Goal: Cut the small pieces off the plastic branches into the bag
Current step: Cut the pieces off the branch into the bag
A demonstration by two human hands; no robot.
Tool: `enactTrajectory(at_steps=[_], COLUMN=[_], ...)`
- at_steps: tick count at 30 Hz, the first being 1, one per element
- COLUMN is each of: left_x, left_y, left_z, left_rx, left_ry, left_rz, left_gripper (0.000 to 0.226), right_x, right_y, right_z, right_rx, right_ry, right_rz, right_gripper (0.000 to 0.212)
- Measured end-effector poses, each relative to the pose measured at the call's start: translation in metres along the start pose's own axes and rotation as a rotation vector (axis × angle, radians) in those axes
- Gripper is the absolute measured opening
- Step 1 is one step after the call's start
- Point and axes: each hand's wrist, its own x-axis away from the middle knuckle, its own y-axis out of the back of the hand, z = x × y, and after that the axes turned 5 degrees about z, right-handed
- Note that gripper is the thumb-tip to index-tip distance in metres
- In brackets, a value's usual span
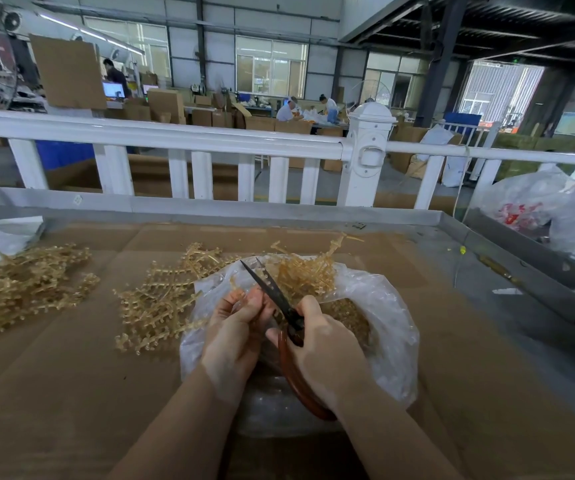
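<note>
The right hand (317,344) grips the reddish-brown looped handles of a pair of dark-bladed scissors (279,299), whose blades stand slightly parted and point toward eleven o'clock. The left hand (234,327) pinches a short translucent amber plastic branch (237,289) just beside the blades. Both hands work above a crinkled clear plastic bag (390,313) lying open on the brown cardboard-covered table (469,375); small amber cut pieces (348,317) lie inside it. A loose pile of amber plastic branches (161,296) lies at nine o'clock from the bag, touching its edge, with another heap (26,282) farther out at nine o'clock. A white railing (175,133) runs at twelve o'clock.
</note>
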Motion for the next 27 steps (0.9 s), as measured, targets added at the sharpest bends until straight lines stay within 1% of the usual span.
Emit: enactTrajectory(at_steps=[4, 9, 14, 22, 24, 25, 26, 27], left_x=[0.0, -0.003, -0.003, -0.001, 0.0, -0.001, 0.0, -0.001], left_y=[0.001, 0.002, 0.0, -0.001, -0.002, -0.003, -0.005, -0.005], left_z=[0.0, 0.002, 0.004, 0.006, 0.005, 0.005, 0.005, 0.005], left_rx=[-0.014, -0.004, -0.022, -0.102, -0.082, -0.073, -0.068, -0.074], left_ry=[0.01, 0.014, -0.016, -0.04, -0.032, -0.013, 0.011, 0.034], left_rz=[0.022, 0.026, 0.001, 0.012, 0.028, 0.056, 0.089, 0.115], left_gripper=[0.025, 0.03, 0.025, 0.027, 0.019, 0.01, 0.006, 0.012], right_x=[-0.002, -0.003, -0.004, -0.007, -0.007, -0.007, -0.006, -0.006], right_y=[0.002, 0.005, 0.009, 0.011, 0.011, 0.01, 0.01, 0.009], right_z=[0.003, 0.004, 0.003, 0.004, 0.003, 0.002, 0.001, 0.0], right_rx=[0.003, 0.021, 0.044, 0.038, 0.027, 0.024, 0.025, 0.024], right_ry=[0.009, 0.004, -0.018, -0.07, -0.079, -0.081, -0.083, -0.085], right_rz=[0.01, 0.019, 0.049, 0.078, 0.063, 0.049, 0.034, 0.02], right_gripper=[0.031, 0.031, 0.032, 0.033, 0.034, 0.035, 0.035, 0.035])
